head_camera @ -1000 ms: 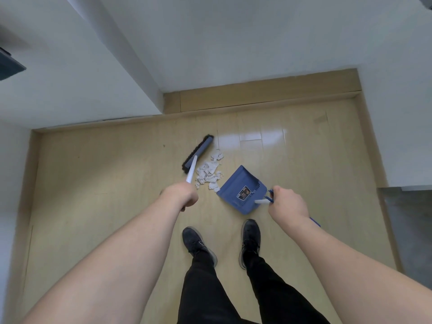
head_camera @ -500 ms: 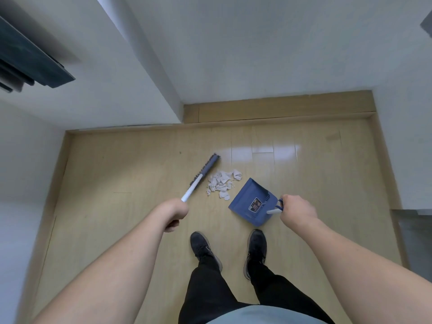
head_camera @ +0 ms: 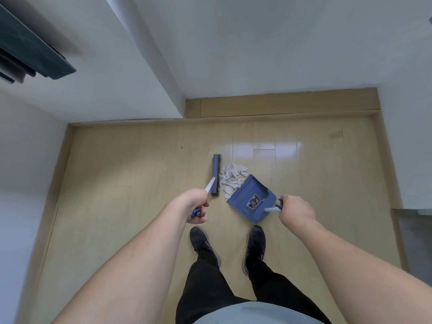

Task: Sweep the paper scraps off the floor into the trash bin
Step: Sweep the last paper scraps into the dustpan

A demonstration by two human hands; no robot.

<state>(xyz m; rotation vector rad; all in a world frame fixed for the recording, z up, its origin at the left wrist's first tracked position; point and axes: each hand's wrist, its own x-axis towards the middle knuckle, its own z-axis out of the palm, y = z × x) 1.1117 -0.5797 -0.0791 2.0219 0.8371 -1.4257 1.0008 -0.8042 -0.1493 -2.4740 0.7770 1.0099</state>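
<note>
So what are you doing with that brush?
A person is sweeping up paper scraps from the wooden floor. The left hand grips the handle of a brush, whose head sits just left of the pile. The right hand holds a blue dustpan on the floor, its open edge touching the scraps. The pile lies between brush and dustpan; none is plainly inside the pan yet. No trash bin is in view.

Broom handle: your left hand (head_camera: 196, 208) covers the middle of the white-and-blue broom handle (head_camera: 209, 184).
Dustpan handle: your right hand (head_camera: 295, 210) hides most of the blue plastic dustpan's (head_camera: 251, 197) handle.
Label: the dark sticker (head_camera: 254, 199) on the dustpan is too small to read.
Paper scraps: the white crumpled paper scraps (head_camera: 232, 177) can't be counted.
Dark object: the dark flat panel (head_camera: 30, 54) at far left is cut by the edge.
</note>
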